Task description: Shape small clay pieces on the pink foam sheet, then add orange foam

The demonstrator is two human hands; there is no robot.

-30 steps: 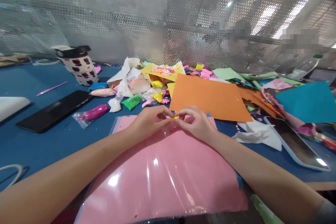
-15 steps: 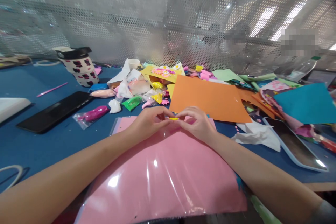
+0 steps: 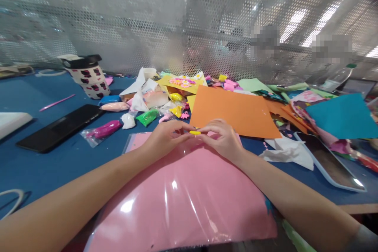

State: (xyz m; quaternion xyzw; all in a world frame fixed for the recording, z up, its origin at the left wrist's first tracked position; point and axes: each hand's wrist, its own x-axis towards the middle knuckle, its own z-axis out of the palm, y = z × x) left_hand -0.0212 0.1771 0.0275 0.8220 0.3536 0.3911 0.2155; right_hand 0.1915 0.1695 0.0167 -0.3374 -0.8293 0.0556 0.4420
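Observation:
Between the fingertips of both hands is a small yellow piece (image 3: 195, 132), thin and oblong. My left hand (image 3: 171, 134) pinches its left end, and my right hand (image 3: 217, 136) pinches its right end. Both hands are over the far part of a pink sheet (image 3: 183, 197) in a shiny clear cover. An orange sheet (image 3: 233, 110) lies just beyond my right hand. Packets of green clay (image 3: 148, 117) and magenta clay (image 3: 106, 129) lie beyond and left of my left hand.
A patterned cup (image 3: 91, 78), a black flat device (image 3: 59, 128) and a pink stick (image 3: 57, 102) stand or lie at left. At right are crumpled tissue (image 3: 291, 153), a phone-like device (image 3: 330, 161), a blue sheet (image 3: 344, 116) and a bottle (image 3: 338, 78). Perforated metal (image 3: 159, 19) rises behind.
The yellow piece shows more clearly between the fingertips and looks slightly raised. Both hands keep nearly the same place. The whole view has shifted slightly.

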